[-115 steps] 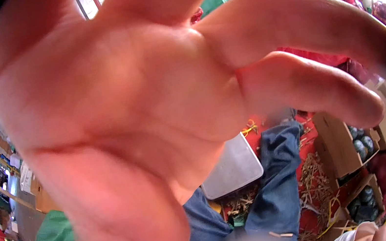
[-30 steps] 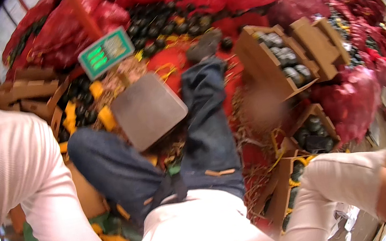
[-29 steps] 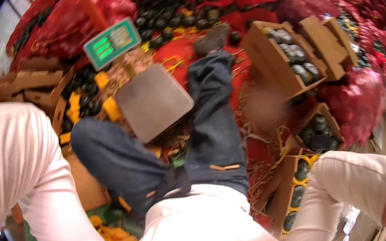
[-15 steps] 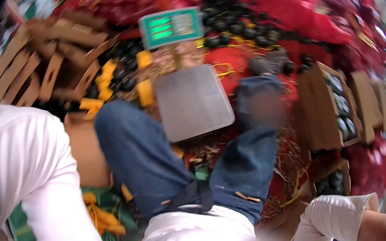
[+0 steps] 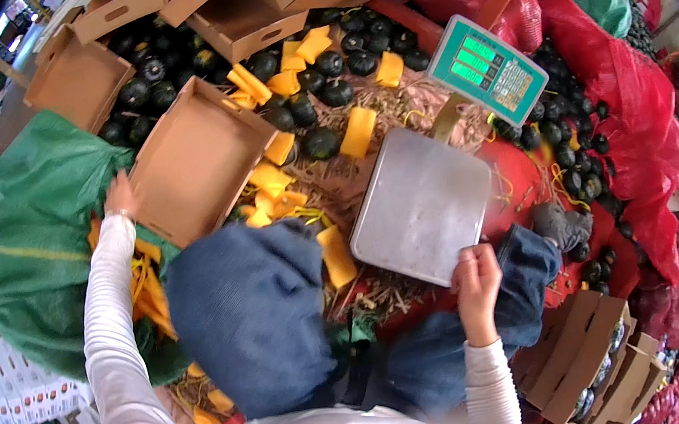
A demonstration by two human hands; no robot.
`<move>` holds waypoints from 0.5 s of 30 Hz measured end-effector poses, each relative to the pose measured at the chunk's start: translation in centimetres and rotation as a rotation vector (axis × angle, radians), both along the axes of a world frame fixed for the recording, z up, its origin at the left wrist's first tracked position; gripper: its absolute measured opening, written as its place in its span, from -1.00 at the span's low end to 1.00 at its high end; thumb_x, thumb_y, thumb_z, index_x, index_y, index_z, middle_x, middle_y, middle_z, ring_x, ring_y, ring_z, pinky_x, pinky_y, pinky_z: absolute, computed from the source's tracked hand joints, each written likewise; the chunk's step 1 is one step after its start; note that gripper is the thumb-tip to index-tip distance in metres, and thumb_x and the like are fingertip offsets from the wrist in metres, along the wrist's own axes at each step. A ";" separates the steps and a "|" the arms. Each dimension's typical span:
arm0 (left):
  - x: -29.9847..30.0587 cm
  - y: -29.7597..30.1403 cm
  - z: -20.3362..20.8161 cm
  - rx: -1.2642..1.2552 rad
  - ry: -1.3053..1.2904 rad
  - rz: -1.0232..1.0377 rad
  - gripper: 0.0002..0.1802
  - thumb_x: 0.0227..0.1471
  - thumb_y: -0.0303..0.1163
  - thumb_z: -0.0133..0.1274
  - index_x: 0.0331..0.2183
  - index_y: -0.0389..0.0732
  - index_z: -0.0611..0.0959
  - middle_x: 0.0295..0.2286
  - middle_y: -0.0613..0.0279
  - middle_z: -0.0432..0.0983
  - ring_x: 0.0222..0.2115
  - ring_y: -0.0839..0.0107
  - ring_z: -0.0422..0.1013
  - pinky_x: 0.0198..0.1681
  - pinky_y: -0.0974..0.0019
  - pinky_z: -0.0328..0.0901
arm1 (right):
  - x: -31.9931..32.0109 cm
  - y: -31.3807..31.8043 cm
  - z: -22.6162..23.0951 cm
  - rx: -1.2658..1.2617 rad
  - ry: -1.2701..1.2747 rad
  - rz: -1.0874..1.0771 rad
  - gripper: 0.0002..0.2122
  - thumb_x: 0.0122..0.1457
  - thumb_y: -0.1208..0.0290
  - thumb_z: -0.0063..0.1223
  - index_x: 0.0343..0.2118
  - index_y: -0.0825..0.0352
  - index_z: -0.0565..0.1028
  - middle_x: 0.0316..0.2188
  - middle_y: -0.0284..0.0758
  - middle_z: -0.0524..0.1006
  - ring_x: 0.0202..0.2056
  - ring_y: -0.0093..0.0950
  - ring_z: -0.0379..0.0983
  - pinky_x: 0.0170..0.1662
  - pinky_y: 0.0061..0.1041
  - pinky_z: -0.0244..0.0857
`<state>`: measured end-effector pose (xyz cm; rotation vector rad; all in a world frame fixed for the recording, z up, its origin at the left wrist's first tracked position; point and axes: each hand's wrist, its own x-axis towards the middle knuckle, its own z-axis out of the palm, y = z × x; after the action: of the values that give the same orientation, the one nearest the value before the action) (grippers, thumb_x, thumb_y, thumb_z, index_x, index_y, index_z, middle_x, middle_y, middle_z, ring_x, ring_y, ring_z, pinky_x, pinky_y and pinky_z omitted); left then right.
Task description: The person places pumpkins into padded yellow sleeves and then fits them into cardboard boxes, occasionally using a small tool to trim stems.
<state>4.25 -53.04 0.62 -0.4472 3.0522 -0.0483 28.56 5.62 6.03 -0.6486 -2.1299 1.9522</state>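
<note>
My left hand (image 5: pixel 121 196) is stretched out to the left, its fingers closed over the near-left edge of a shallow, empty cardboard box (image 5: pixel 198 162). Beside that hand bulges a green woven bag (image 5: pixel 48 236) with yellow-orange foam netting or sleeves (image 5: pixel 148 295) at its opening. My right hand (image 5: pixel 477 275) is curled into a loose fist by the near right corner of the scale's bare metal platform (image 5: pixel 422 203). Whatever may be inside that fist is hidden. The scale's green display (image 5: pixel 486 70) is lit beyond the platform.
Dark green squashes (image 5: pixel 319 143) lie in heaps beyond the box, with yellow foam pieces (image 5: pixel 358 131) scattered around. More empty cardboard boxes (image 5: pixel 243 17) are piled at the back. Filled boxes (image 5: pixel 580 352) stand at the lower right; red mesh sacks (image 5: pixel 622 120) line the right side.
My view has swung to the left. My left hand has come into sight at the empty box. My right hand has come in from the lower right to the scale's corner.
</note>
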 end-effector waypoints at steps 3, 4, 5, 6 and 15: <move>-1.4 -2.7 -6.1 -0.114 -0.033 0.049 -0.28 -0.23 -0.28 0.25 0.00 -0.17 0.32 -0.09 -0.14 0.34 -0.09 -0.09 0.32 -0.04 0.00 0.25 | -0.7 -0.7 -1.6 0.225 -0.068 0.127 -0.77 0.02 0.63 0.12 -0.24 0.38 0.37 -0.55 -0.42 0.39 -0.46 -0.62 0.36 -0.38 -0.66 0.30; -2.4 -3.6 -7.0 0.051 0.000 0.068 -0.48 -0.20 -0.32 0.21 -0.15 -0.21 0.43 -0.20 -0.13 0.42 -0.18 -0.07 0.38 -0.10 0.01 0.29 | -0.4 -0.3 -2.6 0.381 -0.092 0.138 -0.73 -0.01 0.67 0.12 -0.22 0.37 0.38 -0.54 -0.40 0.40 -0.48 -0.61 0.35 -0.36 -0.65 0.32; -2.8 -3.3 -7.5 -0.065 -0.058 -0.188 -0.62 -0.16 -0.36 0.15 -0.24 -0.26 0.47 -0.31 -0.14 0.45 -0.24 -0.07 0.40 -0.15 -0.01 0.32 | 0.1 -0.1 -3.4 0.371 -0.127 0.130 -0.72 -0.02 0.68 0.12 -0.22 0.37 0.39 -0.53 -0.39 0.43 -0.48 -0.61 0.37 -0.36 -0.65 0.32; -3.6 -2.8 -8.0 -0.035 -0.022 -0.161 -0.69 -0.12 -0.37 0.12 -0.29 -0.27 0.47 -0.33 -0.14 0.43 -0.24 -0.09 0.39 -0.19 -0.04 0.31 | 0.6 -0.2 -3.9 0.358 -0.162 0.122 -0.72 -0.04 0.68 0.13 -0.22 0.37 0.40 -0.53 -0.38 0.45 -0.47 -0.61 0.39 -0.35 -0.65 0.32; -7.5 12.4 4.7 0.220 0.349 -0.648 -0.65 0.02 -0.38 0.02 -0.15 -0.34 0.50 -0.18 -0.09 0.44 -0.16 -0.03 0.37 -0.11 0.14 0.30 | -5.6 -4.1 2.4 0.821 0.116 0.450 -0.77 -0.09 0.57 0.22 -0.33 0.35 0.46 -0.37 -0.23 0.49 -0.28 -0.35 0.44 -0.23 -0.44 0.33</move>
<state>-3.24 -40.65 5.30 0.6133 3.3292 0.3685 22.93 1.49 8.42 0.1009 -2.8383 1.0070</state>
